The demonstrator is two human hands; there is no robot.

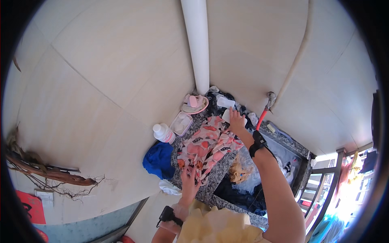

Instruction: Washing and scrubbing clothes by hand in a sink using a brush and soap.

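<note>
A pink and white printed cloth garment [202,141] lies spread on the speckled granite counter [212,177]. My left hand [189,180] rests on its lower edge, fingers on the fabric. Farther off, my right hand [237,121] lies over a white block-like object [226,116] beside the garment's upper end; whether it grips the block or only rests on it is unclear. Just beyond sits another white, rounded rectangular thing [225,102]. To the right, a sink basin holds sudsy water [275,155], a tan cloth [240,170] and dark clothing [240,193].
At left stand a white bottle [164,133], a lidless plastic box [181,123], a pink basket [194,104] and a blue cloth [159,161]. A brush [275,128] lies on the back ledge near a red hose [261,120]. A white pipe [199,45] rises in the corner.
</note>
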